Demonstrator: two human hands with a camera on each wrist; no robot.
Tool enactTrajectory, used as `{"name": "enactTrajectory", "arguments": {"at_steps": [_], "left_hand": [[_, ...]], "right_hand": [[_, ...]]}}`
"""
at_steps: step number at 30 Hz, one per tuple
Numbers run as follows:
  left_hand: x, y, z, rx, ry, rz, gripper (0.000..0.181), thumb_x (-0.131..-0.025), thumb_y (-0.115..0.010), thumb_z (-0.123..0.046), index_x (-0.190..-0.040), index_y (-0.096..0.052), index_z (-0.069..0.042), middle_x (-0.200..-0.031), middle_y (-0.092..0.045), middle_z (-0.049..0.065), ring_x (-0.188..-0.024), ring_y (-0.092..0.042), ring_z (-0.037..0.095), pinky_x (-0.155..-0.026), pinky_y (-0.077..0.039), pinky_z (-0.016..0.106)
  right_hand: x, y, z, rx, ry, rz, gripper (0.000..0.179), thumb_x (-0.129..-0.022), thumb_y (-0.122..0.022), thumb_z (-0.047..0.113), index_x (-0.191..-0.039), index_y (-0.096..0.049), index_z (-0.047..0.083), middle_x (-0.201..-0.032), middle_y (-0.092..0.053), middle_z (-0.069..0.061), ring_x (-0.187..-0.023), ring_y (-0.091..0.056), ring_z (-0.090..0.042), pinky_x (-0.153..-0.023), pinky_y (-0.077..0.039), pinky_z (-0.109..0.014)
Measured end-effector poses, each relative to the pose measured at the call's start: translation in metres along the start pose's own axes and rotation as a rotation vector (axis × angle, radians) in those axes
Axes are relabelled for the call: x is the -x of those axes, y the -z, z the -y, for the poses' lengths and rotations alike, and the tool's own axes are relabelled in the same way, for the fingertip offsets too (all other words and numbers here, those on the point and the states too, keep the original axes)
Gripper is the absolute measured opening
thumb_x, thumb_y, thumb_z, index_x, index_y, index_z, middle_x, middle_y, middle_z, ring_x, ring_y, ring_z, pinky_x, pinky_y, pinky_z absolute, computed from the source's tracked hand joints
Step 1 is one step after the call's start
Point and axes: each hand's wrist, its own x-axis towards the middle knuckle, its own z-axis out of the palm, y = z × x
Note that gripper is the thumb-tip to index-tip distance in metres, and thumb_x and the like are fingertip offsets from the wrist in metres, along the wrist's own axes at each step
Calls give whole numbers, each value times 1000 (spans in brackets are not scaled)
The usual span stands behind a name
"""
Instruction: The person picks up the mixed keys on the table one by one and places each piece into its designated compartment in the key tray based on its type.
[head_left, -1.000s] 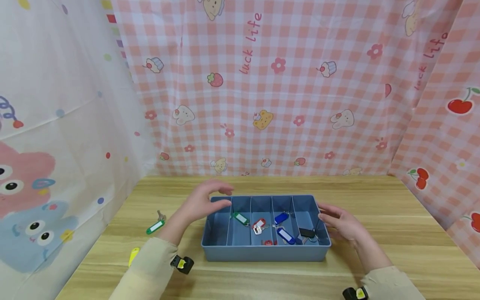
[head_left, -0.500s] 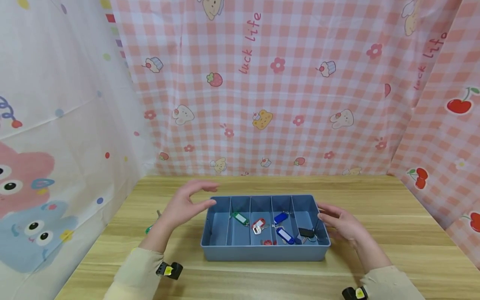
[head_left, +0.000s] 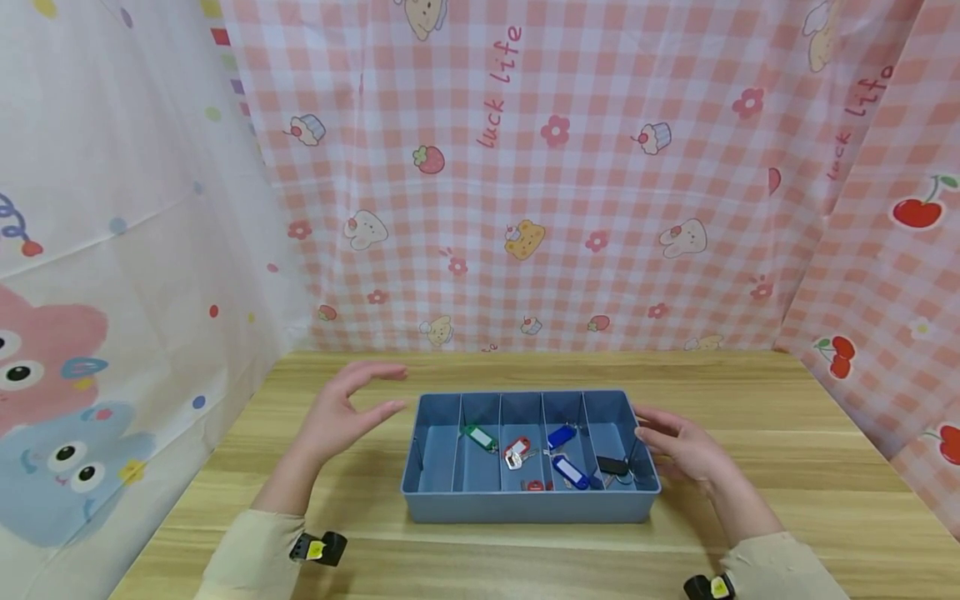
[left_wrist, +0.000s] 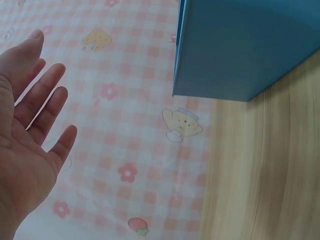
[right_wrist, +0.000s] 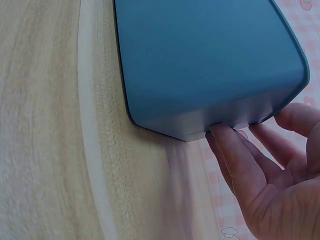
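A blue-grey box (head_left: pixel 525 507) with dividers sits on the wooden table. In the head view my left hand (head_left: pixel 333 417) hovers left of it, thumb and fingers spread, holding nothing; the left wrist view confirms the bare palm. My right hand (right_wrist: pixel 275 175) touches the box's right end wall with extended fingers, thumb at the rim. Inside lie a key tag in green (head_left: pixel 480 437), a red one (head_left: pixel 517 448) with a key, two blue tags and a black one (head_left: pixel 613 467) in the rightmost compartment. Another red piece (head_left: pixel 535 485) is partly hidden by the front wall.
Wooden tabletop (head_left: pixel 810 467) surrounds the box. A pink checked cloth (head_left: pixel 555 183) hangs behind it and a white printed cloth (head_left: pixel 150 217) to the left. A wrist camera (head_left: pixel 318 548) sits on each sleeve.
My left hand has moved left, away from the box's left end, and its arm now covers the green and yellow tags on the table. The right hand has stayed in place.
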Motion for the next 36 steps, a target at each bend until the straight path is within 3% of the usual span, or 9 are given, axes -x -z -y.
{"name": "enactTrajectory", "arguments": {"at_steps": [6,12,19,26,31,36], "left_hand": [[7,7,5,-12,6,-24,44,-81,-81,-3,-123,-68,-10,-117,-69,3,-114,-56,19,-100,-41,29],[14,16,13,-32,57,-35,45,-82,-80,-4,-125,-67,-8,-118,-69,4,-115,-54,18,-100,-40,35],[23,27,22,-43,114,-37,47,-84,-79,-5,-129,-65,-11,-123,-67,4,-118,-51,16,-101,-36,26],[30,39,35,-18,189,-34,48,-88,-75,-5,-133,-60,-6,-130,-62,11,-123,-48,11,-104,-33,54],[35,45,49,2,253,-30,49,-89,-75,-9,-135,-58,-5,-134,-60,12,-121,-46,-1,-105,-30,58],[41,49,59,-4,288,-17,52,-90,-75,-14,-137,-57,-5,-136,-58,13,-120,-46,-3,-104,-29,58]], "right_hand": [[0,0,0,-3,9,3,58,-103,-56,20,-152,-34,0,-146,-38,-31,-114,-57,-31,-94,-49,-53],[0,1,0,-9,16,7,58,-102,-57,20,-151,-34,-1,-146,-39,-31,-114,-57,-30,-94,-48,-54],[0,1,0,-5,21,9,58,-102,-56,20,-151,-34,-1,-146,-39,-31,-113,-57,-30,-94,-49,-53],[0,1,0,-4,19,6,58,-102,-57,21,-151,-34,-1,-145,-39,-32,-114,-56,-31,-94,-49,-54],[-1,1,-1,-1,16,-1,59,-102,-57,21,-151,-34,-1,-143,-42,-32,-114,-57,-32,-93,-49,-54],[-1,1,-2,-9,26,4,59,-102,-57,20,-151,-34,-1,-142,-42,-32,-115,-57,-32,-93,-49,-54]]}}
